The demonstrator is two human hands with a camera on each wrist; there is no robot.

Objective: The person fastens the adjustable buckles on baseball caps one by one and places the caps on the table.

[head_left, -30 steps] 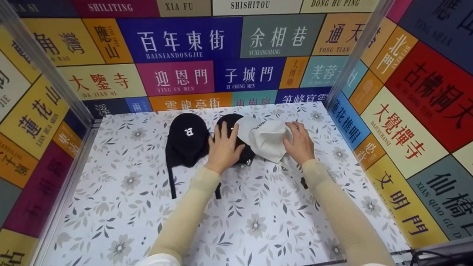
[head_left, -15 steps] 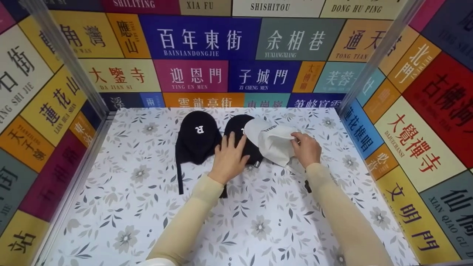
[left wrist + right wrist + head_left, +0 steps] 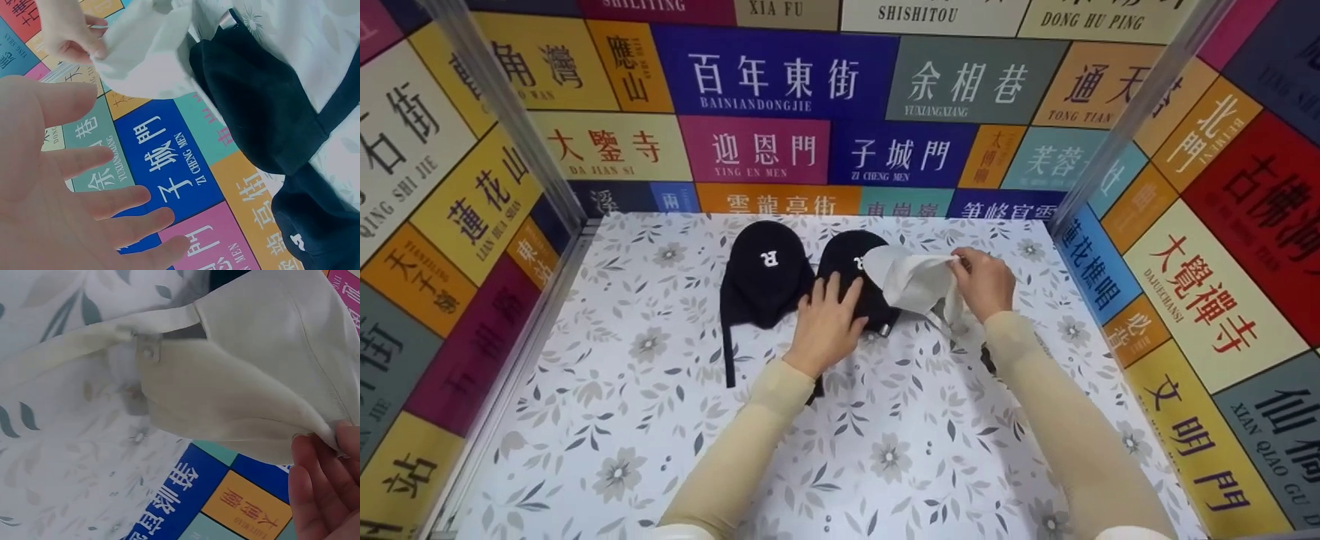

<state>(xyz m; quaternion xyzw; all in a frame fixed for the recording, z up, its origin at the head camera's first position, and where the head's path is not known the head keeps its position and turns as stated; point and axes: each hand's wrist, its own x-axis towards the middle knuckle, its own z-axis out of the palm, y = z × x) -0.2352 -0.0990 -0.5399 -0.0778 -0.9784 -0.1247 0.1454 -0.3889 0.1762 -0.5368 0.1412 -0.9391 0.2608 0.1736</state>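
Note:
In the head view, my right hand (image 3: 988, 285) pinches the edge of a white baseball cap (image 3: 919, 281), lifting that side. Its brim laps over the right side of a black baseball cap (image 3: 847, 251). The right wrist view shows the white cap's strap (image 3: 67, 343) trailing over the cloth, and thumb and fingers gripping the fabric edge. My left hand (image 3: 829, 322), fingers spread, is over the lower left of that black cap; whether it touches is unclear. A second black cap (image 3: 765, 289) with a white R lies just left, its strap hanging towards me.
The caps lie towards the back of a table with a white floral cover (image 3: 660, 420). Printed panels (image 3: 772, 75) in many colours wall the table at the back and both sides. Metal posts (image 3: 514, 112) stand at the corners.
My right hand has gone from touching the white cap to pinching its edge and raising it. The brim has shifted right, uncovering more of the R beneath. My left hand stays about where it was.

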